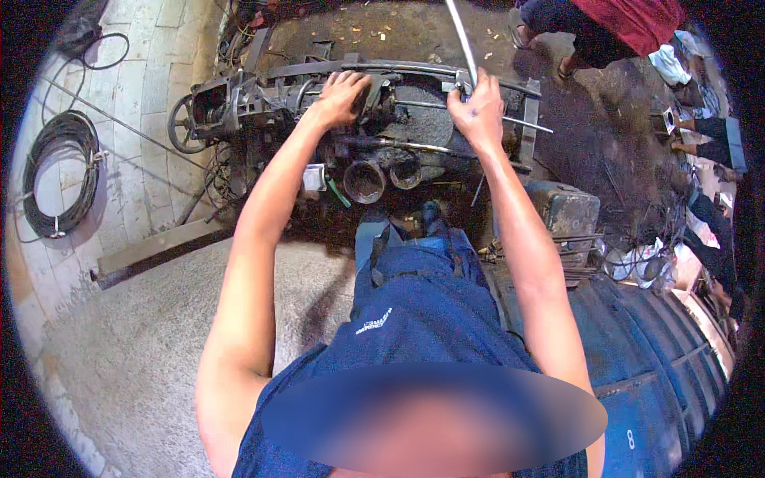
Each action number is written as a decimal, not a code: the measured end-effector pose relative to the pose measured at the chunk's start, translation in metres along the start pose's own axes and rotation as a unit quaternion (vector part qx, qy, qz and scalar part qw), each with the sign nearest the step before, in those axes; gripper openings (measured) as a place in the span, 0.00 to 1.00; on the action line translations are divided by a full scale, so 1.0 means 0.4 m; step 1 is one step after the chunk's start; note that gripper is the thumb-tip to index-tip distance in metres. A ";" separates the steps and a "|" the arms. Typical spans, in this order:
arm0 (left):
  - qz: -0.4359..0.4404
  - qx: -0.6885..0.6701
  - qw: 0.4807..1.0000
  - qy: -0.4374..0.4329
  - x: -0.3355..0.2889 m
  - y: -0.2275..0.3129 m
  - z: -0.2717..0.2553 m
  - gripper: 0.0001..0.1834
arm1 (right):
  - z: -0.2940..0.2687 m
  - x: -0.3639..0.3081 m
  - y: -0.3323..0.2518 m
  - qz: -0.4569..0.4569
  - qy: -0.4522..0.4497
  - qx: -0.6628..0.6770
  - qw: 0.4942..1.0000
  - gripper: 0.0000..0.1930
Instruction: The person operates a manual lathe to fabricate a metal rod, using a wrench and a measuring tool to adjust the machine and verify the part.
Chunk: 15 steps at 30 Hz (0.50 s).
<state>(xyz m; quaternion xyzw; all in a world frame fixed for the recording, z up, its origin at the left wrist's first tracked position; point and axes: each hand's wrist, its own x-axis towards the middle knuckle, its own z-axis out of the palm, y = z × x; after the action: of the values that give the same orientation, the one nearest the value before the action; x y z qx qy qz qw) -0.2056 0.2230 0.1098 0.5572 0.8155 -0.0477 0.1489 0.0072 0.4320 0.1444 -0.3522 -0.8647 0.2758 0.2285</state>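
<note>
Machine (319, 103), a greasy dark metal frame with a spoked wheel (185, 123) at its left end, lies on the dirt floor ahead of us; our left hand (343, 94) rests flat and spread on its top. Our right hand (476, 107) is clenched around a thin shiny rod (460, 36) rising at the machine's right end. Two round open cans (365, 182) sit just below, contents unclear, with coiled black cable (60, 175) on pale tiles to the left.
</note>
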 end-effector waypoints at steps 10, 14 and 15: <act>0.050 0.065 0.982 -0.168 0.138 -0.063 0.134 0.41 | -0.006 -0.002 -0.008 0.010 -0.013 0.026 1.000 0.29; 0.048 0.160 0.975 -0.144 0.115 -0.057 0.165 0.33 | 0.000 0.000 -0.020 0.027 -0.010 -0.034 0.999 0.29; 0.076 0.114 0.988 -0.065 0.103 -0.060 0.165 0.32 | -0.001 0.001 -0.027 0.026 0.001 -0.040 0.999 0.29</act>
<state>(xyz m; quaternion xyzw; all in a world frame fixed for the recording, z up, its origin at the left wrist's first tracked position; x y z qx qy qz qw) -0.2291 0.2348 0.0326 0.6263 0.7489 -0.1651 0.1399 0.0019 0.4259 0.1515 -0.3839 -0.8651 0.2469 0.2078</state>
